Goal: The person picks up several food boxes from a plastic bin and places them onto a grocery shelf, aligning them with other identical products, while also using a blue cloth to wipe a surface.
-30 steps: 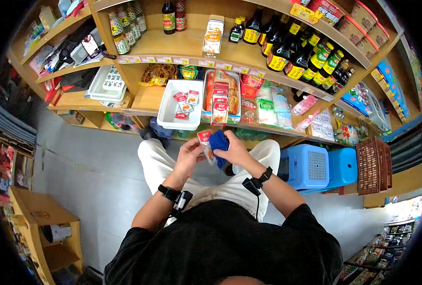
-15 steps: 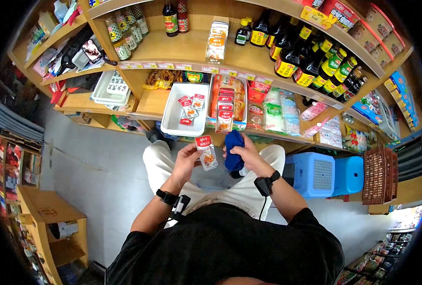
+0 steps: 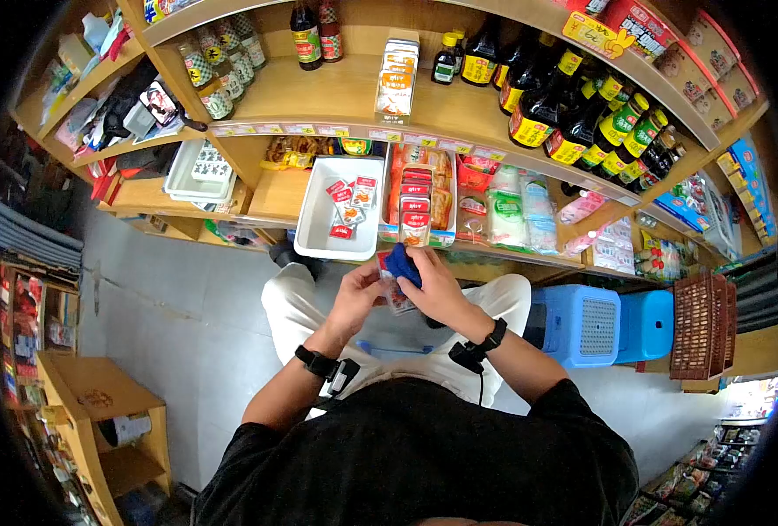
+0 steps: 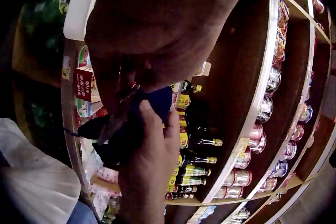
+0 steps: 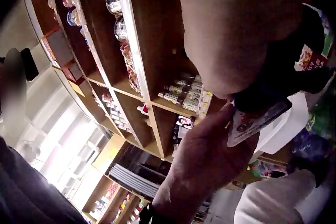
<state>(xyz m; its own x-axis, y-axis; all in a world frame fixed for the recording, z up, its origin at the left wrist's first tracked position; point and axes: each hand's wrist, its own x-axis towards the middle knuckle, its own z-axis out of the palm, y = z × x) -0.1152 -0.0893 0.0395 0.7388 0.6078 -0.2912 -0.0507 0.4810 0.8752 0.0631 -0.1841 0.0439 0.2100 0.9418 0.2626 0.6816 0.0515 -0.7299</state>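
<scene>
My left hand [image 3: 355, 301] pinches a small red-and-white sachet [image 3: 397, 299] by its edge, in front of the shelf and above my lap. My right hand [image 3: 440, 289] grips a dark blue cloth [image 3: 402, 266], which lies over the sachet's upper part and hides it. In the right wrist view the sachet [image 5: 256, 122] shows its printed face below the cloth. Just beyond the hands, a white plastic bin [image 3: 313, 230] holds several similar sachets [image 3: 348, 210]. To its right, a row of the same sachets [image 3: 415, 215] stands in an open box [image 3: 444, 235].
Sauce bottles [image 3: 538, 118] and a box of sachets [image 3: 397, 79] stand on the shelf above. Bagged goods [image 3: 507, 210] lie right of the open box. Blue stools [image 3: 582, 324] and a brown basket [image 3: 703, 324] are at the right, a wooden cabinet [image 3: 99, 394] at the left.
Half a second ago the cloth and sachet were held apart. My right hand has since moved left, bringing the cloth back over the sachet. The sachets in the bin look unmoved.
</scene>
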